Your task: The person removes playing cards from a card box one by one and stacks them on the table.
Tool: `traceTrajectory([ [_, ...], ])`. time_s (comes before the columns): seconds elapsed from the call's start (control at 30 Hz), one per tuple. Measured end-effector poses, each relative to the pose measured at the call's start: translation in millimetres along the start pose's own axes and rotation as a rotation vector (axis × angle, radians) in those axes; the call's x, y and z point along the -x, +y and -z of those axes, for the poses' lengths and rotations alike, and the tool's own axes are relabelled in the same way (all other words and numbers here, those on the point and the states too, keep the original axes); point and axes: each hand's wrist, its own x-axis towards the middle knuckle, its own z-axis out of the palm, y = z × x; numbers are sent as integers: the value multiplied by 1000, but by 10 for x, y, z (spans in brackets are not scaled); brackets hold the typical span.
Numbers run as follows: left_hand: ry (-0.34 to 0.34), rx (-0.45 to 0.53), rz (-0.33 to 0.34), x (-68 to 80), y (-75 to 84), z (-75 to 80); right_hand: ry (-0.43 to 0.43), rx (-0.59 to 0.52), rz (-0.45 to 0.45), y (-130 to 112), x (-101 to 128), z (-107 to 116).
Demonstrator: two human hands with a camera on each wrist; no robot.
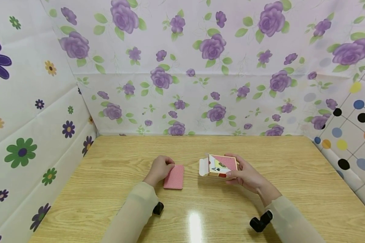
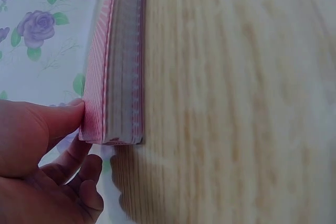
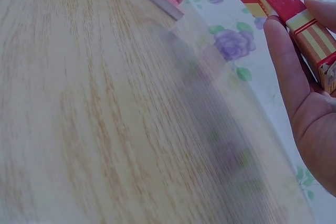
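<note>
One stack of red-backed playing cards (image 1: pixel 174 177) and one cardboard card box with a red patterned face and an ace of spades printed on it (image 1: pixel 219 165) are the only two things on or over the light wood-grain counter (image 1: pixel 109 189). The stack lies flat on the counter, left of centre, its top card face down; the left wrist view shows its edge (image 2: pixel 123 66) squared up, many cards thick. The left hand (image 1: pixel 160 168) rests at the stack's left side, thumb (image 2: pixel 58 119) pressed against the edge, the other fingers loosely curled beside it (none wrap the stack). The right hand (image 1: pixel 246 173) holds the box just above the counter, right of the stack and apart from it, fingers (image 3: pixel 283 61) curled round its side. The box's white end flap (image 1: pixel 203 167) hangs open toward the stack. Red and yellow stripes run along its side (image 3: pixel 307 30).
</note>
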Motion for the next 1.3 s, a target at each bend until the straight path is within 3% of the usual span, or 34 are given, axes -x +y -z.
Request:
traceTrajectory([
  [0.63,-5,-4,6,-5,-17,-2,-14,-11,5,-9,15,-13],
  [1.3,71,80,0,61,46,74,-7,-8,-3,-21,17,-19],
])
